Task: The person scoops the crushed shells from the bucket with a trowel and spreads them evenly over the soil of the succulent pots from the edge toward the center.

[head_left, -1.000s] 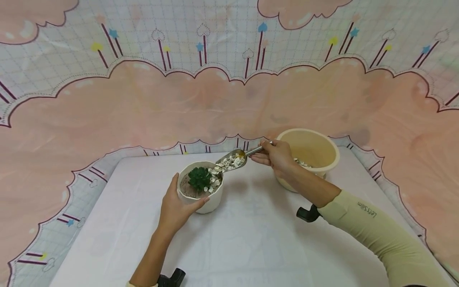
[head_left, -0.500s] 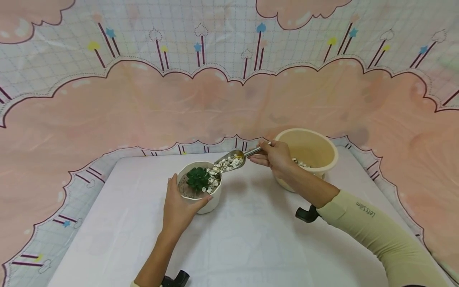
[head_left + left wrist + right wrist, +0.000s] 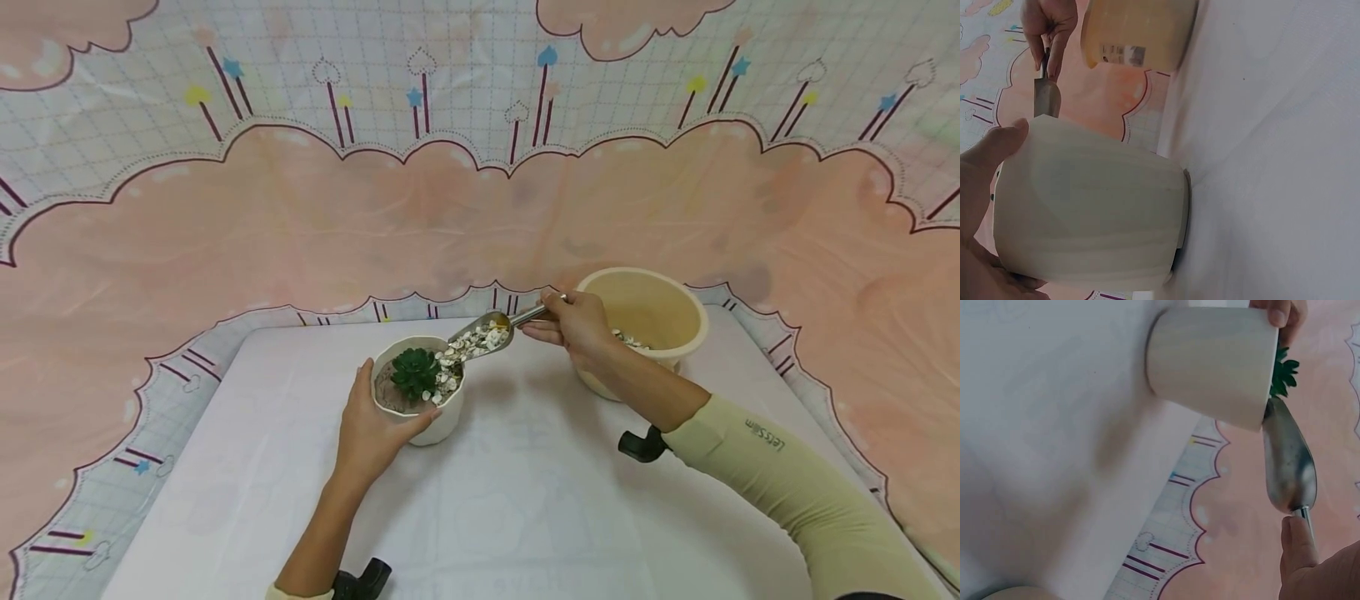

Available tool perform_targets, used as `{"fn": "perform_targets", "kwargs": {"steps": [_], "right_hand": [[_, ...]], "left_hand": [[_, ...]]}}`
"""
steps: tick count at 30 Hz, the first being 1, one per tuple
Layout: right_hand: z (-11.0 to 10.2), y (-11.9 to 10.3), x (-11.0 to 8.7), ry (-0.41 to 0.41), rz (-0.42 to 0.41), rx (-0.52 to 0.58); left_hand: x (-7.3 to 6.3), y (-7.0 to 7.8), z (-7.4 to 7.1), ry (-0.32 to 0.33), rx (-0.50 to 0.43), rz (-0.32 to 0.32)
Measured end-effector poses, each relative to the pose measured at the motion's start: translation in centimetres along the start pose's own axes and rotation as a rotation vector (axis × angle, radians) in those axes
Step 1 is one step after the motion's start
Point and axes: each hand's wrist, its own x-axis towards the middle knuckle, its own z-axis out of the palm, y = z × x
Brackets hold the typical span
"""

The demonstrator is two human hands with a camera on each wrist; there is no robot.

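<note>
A small white plant pot [image 3: 442, 425] stands on the white table, holding a green succulent [image 3: 414, 372] in greyish soil. My left hand [image 3: 371, 437] grips the pot from the left, its thumb at the near rim and fingers round the far left side. White stone chips lie on the soil right of the succulent. With my right hand [image 3: 581, 329] I hold a metal scoop [image 3: 1291, 462] by its handle. The scoop's tip overlaps the pot's right rim, tilted down toward it. More white chips [image 3: 483, 337] lie in the scoop.
A larger cream pot [image 3: 637, 304] stands at the back right behind my right forearm, with some white chips inside. The white table [image 3: 525, 517] ends at a pink, cloud-patterned backdrop [image 3: 450, 217]. Each wrist carries a black camera mount [image 3: 643, 446].
</note>
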Motion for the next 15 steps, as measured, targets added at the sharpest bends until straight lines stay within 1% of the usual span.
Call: {"fn": "perform_targets", "kwargs": {"steps": [9, 15], "right_hand": [[-0.02, -0.17, -0.10, 0.005, -0.024, 0.006], [-0.10, -0.11, 0.04, 0.000, -0.034, 0.009]], "left_hand": [[0.19, -0.10, -0.34, -0.039, -0.008, -0.001], [0.38, -0.20, -0.46, -0.055, 0.011, 0.005]]}}
